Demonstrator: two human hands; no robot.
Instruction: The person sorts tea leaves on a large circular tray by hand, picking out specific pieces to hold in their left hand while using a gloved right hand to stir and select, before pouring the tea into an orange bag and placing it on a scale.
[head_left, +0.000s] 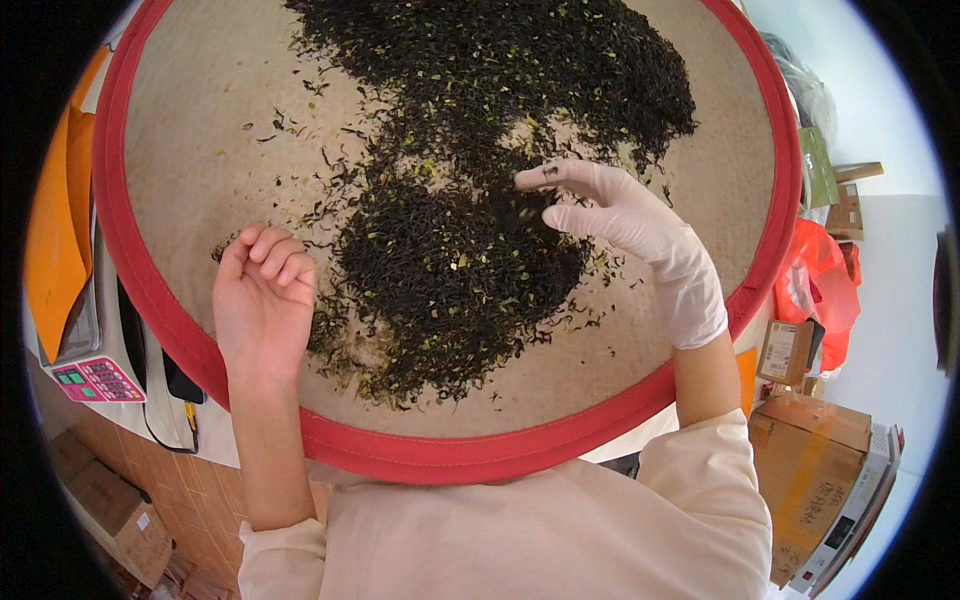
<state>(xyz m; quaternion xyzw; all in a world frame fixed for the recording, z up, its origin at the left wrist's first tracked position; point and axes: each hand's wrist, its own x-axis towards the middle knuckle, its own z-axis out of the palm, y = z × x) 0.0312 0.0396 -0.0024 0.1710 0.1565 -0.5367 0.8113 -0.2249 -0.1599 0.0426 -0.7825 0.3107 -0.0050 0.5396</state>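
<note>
A broad round tray with a red fabric rim and a light woven base holds dark, twisted dried leaves, probably tea, mixed with yellow-green bits. My left hand is bare, palm up with its fingers curled, over the tray's left part; nothing shows in it, and a small clump of leaves lies partly behind its fingertips. On my right hand is a thin white glove. Its thumb and fingers are apart at the right edge of the near heap, with a dark fragment on one finger. A larger heap spreads farther back.
Left of the tray are an orange folder, a device with a pink keypad panel and a black cable. On the right are a red plastic bag, a small carton and a large taped cardboard box.
</note>
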